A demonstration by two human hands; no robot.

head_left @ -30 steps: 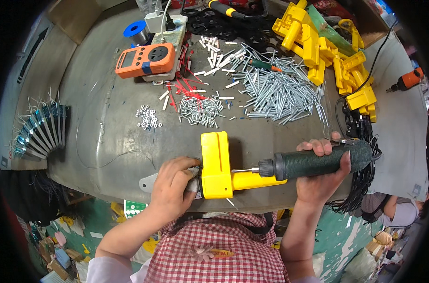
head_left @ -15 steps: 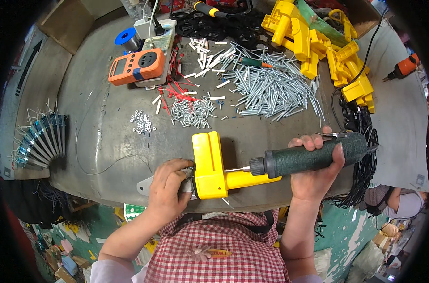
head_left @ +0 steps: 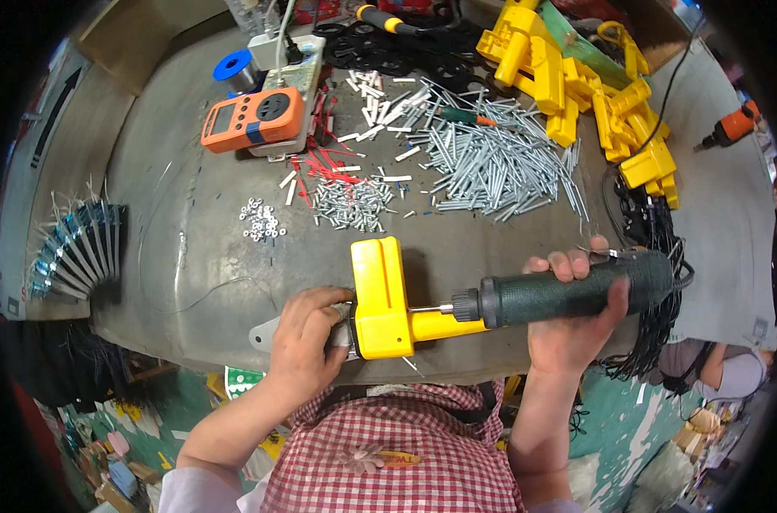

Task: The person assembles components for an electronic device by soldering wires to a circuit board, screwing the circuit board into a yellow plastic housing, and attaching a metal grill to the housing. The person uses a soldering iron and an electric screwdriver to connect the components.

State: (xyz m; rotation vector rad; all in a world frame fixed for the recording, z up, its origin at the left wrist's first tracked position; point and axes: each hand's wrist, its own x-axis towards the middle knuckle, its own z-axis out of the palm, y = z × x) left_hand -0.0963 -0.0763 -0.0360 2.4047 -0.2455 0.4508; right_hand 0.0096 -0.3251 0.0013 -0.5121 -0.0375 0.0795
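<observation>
My right hand is wrapped round a dark green electric screwdriver, which lies level and points left. Its thin metal bit runs into the side of a yellow plastic housing. My left hand is closed on the left end of that housing, where a grey metal plate with a hole sticks out past the fingers. What exactly the left fingers press on is partly hidden. A yellow handle-like part of the housing reaches right, under the screwdriver's front end.
Long screws are heaped beyond my hands, with short screws and small white nuts to their left. An orange meter stands far left. Yellow housings are piled far right. Metal blades fan out at the left edge.
The screwdriver has shifted slightly, and my right thumb has moved a little on its body. The housing and my left hand stay almost in place.
</observation>
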